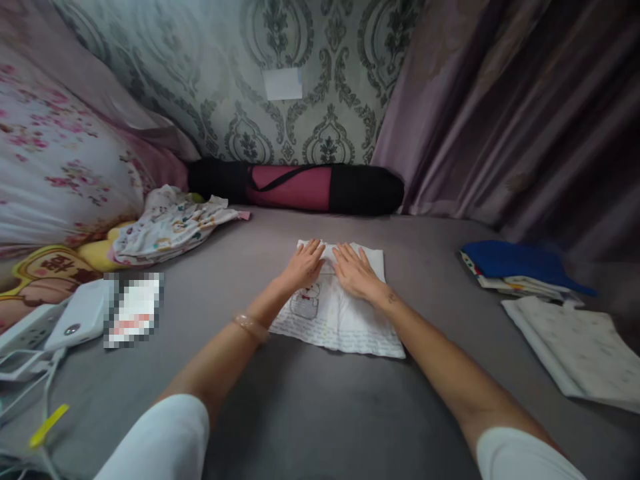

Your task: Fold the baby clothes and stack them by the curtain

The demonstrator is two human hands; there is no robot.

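A white folded cloth garment (350,327) with a small cartoon print and rows of faint lettering lies flat on the grey bed sheet (320,400). Both palms press down on its far half. My left hand (305,263) rests near its upper left edge, fingers stretched out. Beside it, my right hand (356,270) lies flat with fingers spread, a little right of the garment's middle. Neither hand grasps anything. The part of the cloth under my palms is hidden.
Folded clothes, a blue one (520,260) on top, sit at right beside a pale folded garment (575,340). At left are a patterned garment (170,227), a white device (83,313) and cables (47,393). A black and maroon bag (295,187) lies along the wall.
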